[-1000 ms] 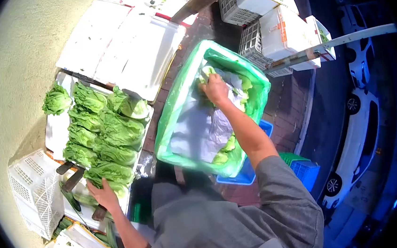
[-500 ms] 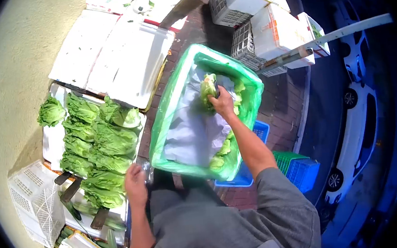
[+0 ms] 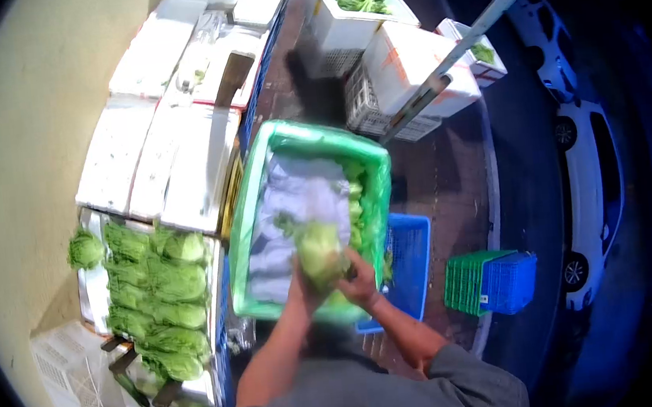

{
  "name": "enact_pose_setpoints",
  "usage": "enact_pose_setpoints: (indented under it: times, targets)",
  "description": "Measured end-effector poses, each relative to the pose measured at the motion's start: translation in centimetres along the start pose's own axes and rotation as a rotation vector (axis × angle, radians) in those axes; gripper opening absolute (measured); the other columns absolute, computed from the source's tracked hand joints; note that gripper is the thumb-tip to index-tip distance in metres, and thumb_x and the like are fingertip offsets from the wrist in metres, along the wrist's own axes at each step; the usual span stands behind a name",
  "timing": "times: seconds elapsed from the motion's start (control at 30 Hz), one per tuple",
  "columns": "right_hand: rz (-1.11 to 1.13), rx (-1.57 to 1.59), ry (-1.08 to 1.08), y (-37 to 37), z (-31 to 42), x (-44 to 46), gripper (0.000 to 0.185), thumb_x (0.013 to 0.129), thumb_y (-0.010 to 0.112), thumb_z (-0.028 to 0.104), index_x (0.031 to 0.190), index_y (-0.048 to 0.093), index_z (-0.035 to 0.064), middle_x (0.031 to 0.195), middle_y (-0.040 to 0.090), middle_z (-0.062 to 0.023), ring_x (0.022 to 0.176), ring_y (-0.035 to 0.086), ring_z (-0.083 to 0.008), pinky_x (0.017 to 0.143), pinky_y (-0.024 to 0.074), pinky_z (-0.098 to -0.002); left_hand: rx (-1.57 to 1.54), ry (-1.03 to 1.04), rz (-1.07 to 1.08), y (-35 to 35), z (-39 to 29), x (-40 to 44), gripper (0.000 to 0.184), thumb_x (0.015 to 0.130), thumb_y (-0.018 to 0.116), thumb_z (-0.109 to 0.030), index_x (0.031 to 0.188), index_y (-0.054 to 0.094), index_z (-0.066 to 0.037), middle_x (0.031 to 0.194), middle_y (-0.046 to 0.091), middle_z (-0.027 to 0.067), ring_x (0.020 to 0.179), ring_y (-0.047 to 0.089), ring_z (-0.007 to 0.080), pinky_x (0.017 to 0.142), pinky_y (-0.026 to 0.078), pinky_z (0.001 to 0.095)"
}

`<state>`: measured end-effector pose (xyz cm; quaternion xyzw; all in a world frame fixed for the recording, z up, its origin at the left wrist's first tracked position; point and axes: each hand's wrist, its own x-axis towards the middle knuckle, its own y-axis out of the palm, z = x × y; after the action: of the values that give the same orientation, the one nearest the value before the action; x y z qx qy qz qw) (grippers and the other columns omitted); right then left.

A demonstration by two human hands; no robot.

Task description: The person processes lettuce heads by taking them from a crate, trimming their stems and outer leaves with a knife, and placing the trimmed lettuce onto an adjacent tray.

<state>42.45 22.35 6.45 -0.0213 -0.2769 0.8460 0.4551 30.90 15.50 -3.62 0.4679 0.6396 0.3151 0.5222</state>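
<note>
Over the near part of a green-lined box [image 3: 238, 250], both hands are on one head of lettuce [image 3: 319, 252], slightly blurred. My left hand [image 3: 305, 289] grips its left side from below. At its lower right, my right hand [image 3: 358, 280] has its fingers round the base. Inside the box are crumpled pale paper [image 3: 301, 186] and more lettuce [image 3: 356, 208] along the right side. Rows of green lettuce [image 3: 170, 279] lie on a white surface to the left.
White foam boxes [image 3: 198, 164] run along the wall at upper left. Stacked boxes and crates [image 3: 415, 64] stand at upper right, crossed by a pole [image 3: 474, 35]. Blue crate [image 3: 410, 262] and green-and-blue crates [image 3: 492, 282] sit right; a white crate [image 3: 77, 372] is lower left.
The right hand has brought the lettuce head toward the body, and the left hand has come over from the lettuce rows to hold it too. The view has shifted.
</note>
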Motion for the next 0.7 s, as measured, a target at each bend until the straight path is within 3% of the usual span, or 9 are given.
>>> enact_pose_setpoints:
  times: [0.03, 0.17, 0.23, 0.27, 0.33, 0.4, 0.53, 0.63, 0.7]
  targets:
    - [-0.04, 0.009, 0.041, -0.5, 0.1, -0.8, 0.049, 0.078, 0.073, -0.002, 0.125, 0.058, 0.0004, 0.095, 0.065, -0.0018, 0.074, 0.06, -0.006, 0.061, 0.0483, -0.0223, -0.348, -0.14, -0.019, 1.9, -0.6, -0.8, 0.076, 0.085, 0.057, -0.067, 0.142, 0.046, -0.018, 0.134, 0.055, 0.0082, 0.117, 0.055, 0.0295, 0.099, 0.047, 0.0464]
    - [-0.105, -0.02, 0.001, -3.0, 0.6, -2.4, 0.053, 0.077, 0.08, 0.004, 0.125, 0.058, 0.0014, 0.088, 0.064, 0.0, 0.07, 0.058, -0.0072, 0.061, 0.0485, -0.0226, -0.329, -0.073, -0.113, 4.6, -0.2, -0.8, 0.07, 0.085, 0.064, -0.056, 0.141, 0.048, -0.016, 0.139, 0.053, 0.0103, 0.123, 0.053, 0.0337, 0.102, 0.044, 0.0523]
    - [-0.134, 0.035, 0.022, -4.1, 1.8, -2.9, 0.066, 0.075, 0.084, 0.014, 0.133, 0.053, 0.0033, 0.106, 0.067, -0.0134, 0.086, 0.067, -0.024, 0.074, 0.0544, -0.0347, -0.275, -0.039, -0.075, 5.1, -0.4, -0.3, 0.068, 0.086, 0.065, -0.053, 0.14, 0.049, -0.015, 0.142, 0.052, 0.0113, 0.127, 0.05, 0.0357, 0.105, 0.041, 0.0567]
    - [-0.129, 0.035, 0.036, -4.9, 2.4, -3.2, 0.065, 0.076, 0.083, 0.012, 0.133, 0.053, 0.0031, 0.115, 0.064, -0.0157, 0.093, 0.066, -0.0257, 0.08, 0.0532, -0.0363, -0.268, -0.039, -0.037, 5.1, -0.4, -0.2, 0.068, 0.086, 0.065, -0.052, 0.141, 0.049, -0.015, 0.142, 0.051, 0.0118, 0.129, 0.049, 0.0361, 0.106, 0.04, 0.0595]
    - [-0.199, 0.003, -0.04, -6.1, 1.1, -4.4, 0.061, 0.076, 0.081, 0.008, 0.131, 0.054, 0.0027, 0.105, 0.064, -0.0096, 0.074, 0.056, -0.0155, 0.063, 0.0468, -0.0286, -0.252, -0.041, -0.035, 5.6, -0.4, -0.3, 0.064, 0.087, 0.064, -0.049, 0.139, 0.051, -0.015, 0.14, 0.054, 0.0115, 0.127, 0.051, 0.0352, 0.105, 0.04, 0.06]
    - [-0.212, -0.082, -0.071, -8.6, 0.4, -5.6, 0.047, 0.091, 0.07, 0.022, 0.131, 0.054, 0.0031, 0.101, 0.064, -0.0061, 0.059, 0.05, -0.0104, 0.053, 0.0429, -0.0246, -0.287, -0.05, 0.006, 7.4, -0.6, -1.2, 0.059, 0.091, 0.059, -0.047, 0.139, 0.051, -0.013, 0.14, 0.054, 0.0116, 0.127, 0.051, 0.0347, 0.107, 0.038, 0.059]
    - [-0.221, 0.126, 0.333, -9.7, -11.6, -12.9, 0.054, 0.101, 0.043, 0.049, 0.118, 0.063, 0.002, 0.09, 0.065, -0.0081, 0.051, 0.052, -0.0112, 0.051, 0.0437, -0.0255, -0.341, -0.051, 0.026, 9.4, -0.4, -2.6, 0.053, 0.097, 0.051, -0.042, 0.14, 0.049, -0.011, 0.142, 0.051, 0.0128, 0.129, 0.049, 0.0349, 0.11, 0.035, 0.0576]
    - [-0.29, 0.216, 0.538, -12.5, -14.4, -16.1, 0.065, 0.099, 0.041, 0.058, 0.09, 0.068, -0.0002, 0.07, 0.064, -0.0125, 0.046, 0.053, -0.0152, 0.047, 0.0453, -0.0294, -0.415, -0.043, -0.037, 7.3, 0.4, -3.4, 0.053, 0.094, 0.057, -0.041, 0.138, 0.052, -0.011, 0.139, 0.054, 0.012, 0.125, 0.052, 0.0342, 0.107, 0.038, 0.058]
    - [-0.403, 0.578, 0.978, -15.2, -13.0, -17.3, 0.066, 0.098, 0.042, 0.06, 0.08, 0.066, 0.0006, 0.067, 0.063, -0.0136, 0.045, 0.053, -0.0172, 0.046, 0.0454, -0.031, -0.303, -0.013, -0.086, 7.9, 0.9, -4.3, 0.055, 0.087, 0.067, -0.039, 0.134, 0.057, -0.013, 0.134, 0.06, 0.0105, 0.12, 0.057, 0.0326, 0.103, 0.043, 0.056]
